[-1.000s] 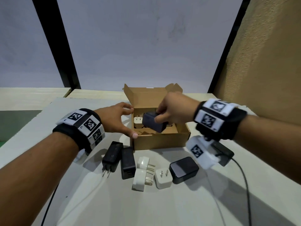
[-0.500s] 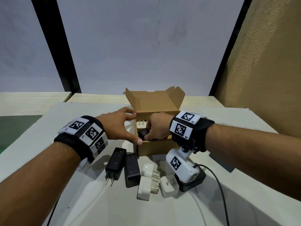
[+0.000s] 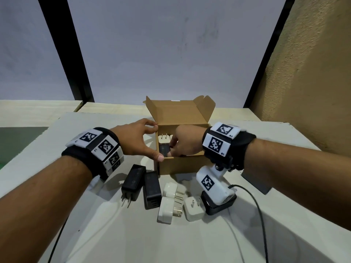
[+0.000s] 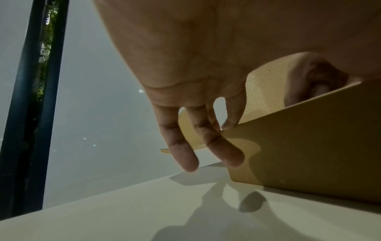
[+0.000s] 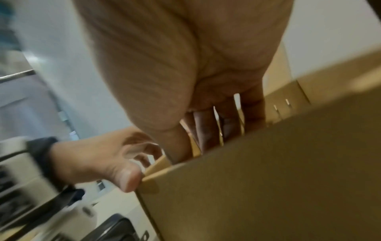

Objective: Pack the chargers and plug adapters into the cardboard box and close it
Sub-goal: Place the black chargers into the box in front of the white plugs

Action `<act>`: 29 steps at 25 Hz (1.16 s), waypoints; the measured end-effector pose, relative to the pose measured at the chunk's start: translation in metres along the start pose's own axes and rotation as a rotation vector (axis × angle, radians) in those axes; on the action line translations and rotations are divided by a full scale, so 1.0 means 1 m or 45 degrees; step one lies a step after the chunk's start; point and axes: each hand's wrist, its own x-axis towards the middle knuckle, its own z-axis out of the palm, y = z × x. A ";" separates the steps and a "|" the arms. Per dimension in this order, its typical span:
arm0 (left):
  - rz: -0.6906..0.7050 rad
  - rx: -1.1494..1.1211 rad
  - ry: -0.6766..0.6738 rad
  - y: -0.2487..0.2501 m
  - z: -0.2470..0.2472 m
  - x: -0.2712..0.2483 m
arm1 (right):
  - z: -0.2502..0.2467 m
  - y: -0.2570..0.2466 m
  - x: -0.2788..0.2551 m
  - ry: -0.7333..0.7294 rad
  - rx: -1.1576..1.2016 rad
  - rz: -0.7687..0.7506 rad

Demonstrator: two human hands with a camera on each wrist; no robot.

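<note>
The open cardboard box (image 3: 182, 165) stands mid-table with its lid (image 3: 180, 112) raised behind. My left hand (image 3: 140, 142) grips the box's left wall, thumb at the front corner and fingers (image 4: 216, 143) at the rear corner. My right hand (image 3: 183, 144) reaches down into the box and holds a black charger (image 3: 164, 149) against the left side. Behind that charger a white plug adapter (image 3: 163, 140) stands in the box with its prongs up. In the right wrist view my right hand's fingers (image 5: 208, 127) dip behind the box's front wall (image 5: 268, 179).
In front of the box lie two black chargers (image 3: 133, 182) (image 3: 152, 189), two white plug adapters (image 3: 170, 190) (image 3: 167, 210), a small white adapter (image 3: 193, 205) and a black square charger (image 3: 218, 206) partly under my right wrist's camera. A black cable (image 3: 260, 215) trails to the right. A tan wall (image 3: 313, 73) rises on the right.
My right hand has carried the black charger from above the box down into its left side. My left hand has stayed on the box's left wall.
</note>
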 end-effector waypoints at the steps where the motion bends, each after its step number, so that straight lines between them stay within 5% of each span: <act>1: -0.008 -0.011 0.000 -0.001 -0.001 0.001 | -0.003 0.001 -0.009 0.055 -0.026 -0.059; 5: -0.006 -0.047 -0.031 -0.001 -0.001 0.003 | -0.011 0.024 -0.058 0.203 0.167 -0.293; 12: 0.018 -0.013 -0.106 -0.001 0.000 0.004 | 0.018 0.077 -0.098 -0.302 -0.148 -0.299; 18: 0.050 -0.041 -0.150 -0.001 -0.005 0.004 | 0.031 0.083 -0.097 -0.279 -0.138 -0.374; 24: 0.043 -0.042 -0.162 -0.003 -0.006 0.007 | -0.008 0.093 -0.101 -0.240 0.362 -0.245; 29: 0.047 -0.071 -0.155 -0.008 -0.005 0.009 | -0.038 0.088 -0.082 -0.016 0.844 -0.236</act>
